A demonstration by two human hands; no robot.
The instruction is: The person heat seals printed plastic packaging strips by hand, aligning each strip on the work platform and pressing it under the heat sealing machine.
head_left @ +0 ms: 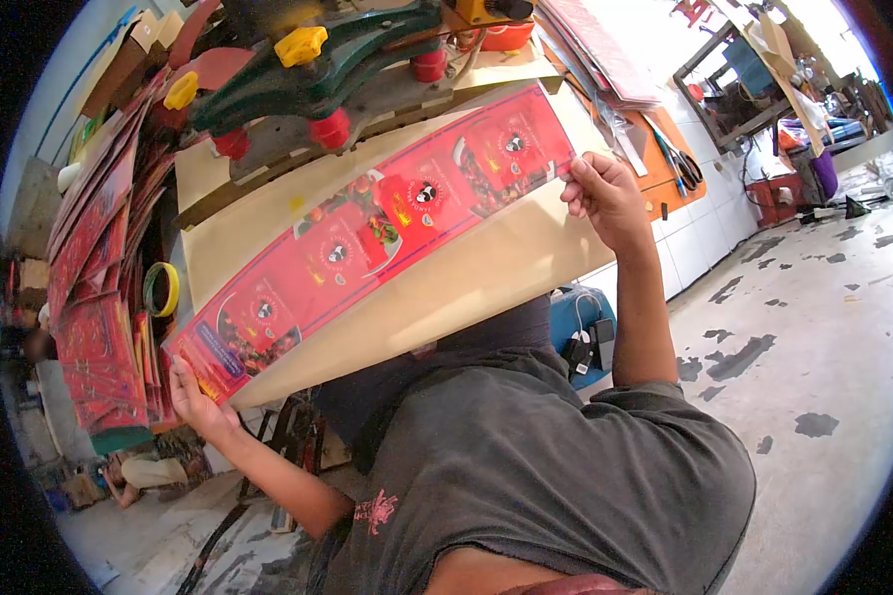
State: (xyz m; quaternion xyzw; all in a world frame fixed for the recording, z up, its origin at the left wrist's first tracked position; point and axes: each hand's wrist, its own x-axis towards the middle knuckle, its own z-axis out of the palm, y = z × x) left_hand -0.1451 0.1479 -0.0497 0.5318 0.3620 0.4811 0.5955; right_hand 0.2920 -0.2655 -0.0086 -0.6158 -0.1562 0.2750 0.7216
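Note:
A long red printed plastic sheet point(387, 223), with food pictures and round logos repeated along it, is stretched between my two hands. My left hand point(200, 405) pinches its near left end. At the far right end, my right hand point(605, 198) grips the corner between thumb and fingers. Beneath the sheet lies a cream-coloured board or table surface point(437, 288). Just beyond the sheet stands a dark green machine frame point(367, 64) with red feet and yellow knobs.
Stacks of red printed sheets point(94, 327) stand at the left, beside a yellow tape roll point(161, 290). Scissors point(683, 169) and a blue pen lie on an orange board point(662, 149) at the right. A person point(149, 473) is low in the left background.

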